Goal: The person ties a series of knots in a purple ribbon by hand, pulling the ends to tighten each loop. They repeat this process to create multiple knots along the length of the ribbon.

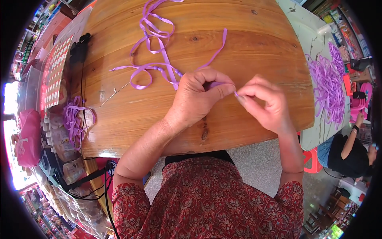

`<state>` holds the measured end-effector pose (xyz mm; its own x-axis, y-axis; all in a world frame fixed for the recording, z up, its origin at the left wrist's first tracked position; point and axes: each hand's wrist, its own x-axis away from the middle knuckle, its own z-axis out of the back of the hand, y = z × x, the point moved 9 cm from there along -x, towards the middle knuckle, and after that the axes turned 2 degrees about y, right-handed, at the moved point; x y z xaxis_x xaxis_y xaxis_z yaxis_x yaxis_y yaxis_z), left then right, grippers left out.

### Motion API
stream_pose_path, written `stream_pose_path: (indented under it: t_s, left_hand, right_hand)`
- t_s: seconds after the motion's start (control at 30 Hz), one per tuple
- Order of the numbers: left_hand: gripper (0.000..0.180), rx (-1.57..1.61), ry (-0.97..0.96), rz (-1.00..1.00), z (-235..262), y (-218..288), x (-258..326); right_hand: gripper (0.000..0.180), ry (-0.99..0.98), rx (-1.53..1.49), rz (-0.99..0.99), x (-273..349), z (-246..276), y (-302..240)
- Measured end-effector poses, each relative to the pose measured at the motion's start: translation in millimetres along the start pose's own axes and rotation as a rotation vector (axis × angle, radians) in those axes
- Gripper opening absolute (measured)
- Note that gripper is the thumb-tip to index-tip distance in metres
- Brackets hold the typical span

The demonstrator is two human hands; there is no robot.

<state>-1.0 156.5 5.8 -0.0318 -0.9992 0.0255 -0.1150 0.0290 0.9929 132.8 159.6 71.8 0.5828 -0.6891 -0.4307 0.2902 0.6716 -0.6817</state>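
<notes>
Over the near part of the wooden table (238,131), my left hand (197,93) is closed, pinching a narrow purple ribbon (213,55) between thumb and forefinger. Just to its right, my right hand (264,101) pinches the ribbon's small end between thumb and fingertips. The fingertips of both hands almost meet. Part of the ribbon is hidden inside the left hand, while one tail sticks out beyond it on the table. A looped length of purple ribbon with small wrapped knots (159,32) lies farther off, running toward the left hand.
A thin twig-like strand (115,93) lies on the table's left. Purple ribbon bundles hang at the left edge (73,119) and lie on the white marbled table (328,87) at right. A black cable (82,75) crosses the left side. Another person (350,147) is at far right.
</notes>
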Motion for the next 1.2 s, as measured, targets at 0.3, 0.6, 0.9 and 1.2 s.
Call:
stream_pose_path:
  t_s: [0.3, 0.6, 0.9, 1.2]
  left_hand:
    - [0.009, 0.46, -0.015, 0.017, -10.8, -1.9, 2.5]
    - [0.013, 0.278, 0.078, -0.126, -10.5, 6.0, 7.9]
    - [0.009, 0.216, 0.148, -0.094, -7.8, -0.3, 8.4]
    - [0.008, 0.219, 0.163, -0.069, -3.1, 1.2, 10.2]
  right_hand:
    - [0.02, 0.131, -1.116, -0.332, 11.5, -27.7, 35.6]
    - [0.023, 0.282, -1.094, -0.285, 7.2, -21.3, 43.6]
    - [0.029, 0.285, 0.011, 0.047, -1.3, -4.4, 0.7]
    - [0.026, 0.298, -0.046, -0.007, 1.5, -9.8, 2.8]
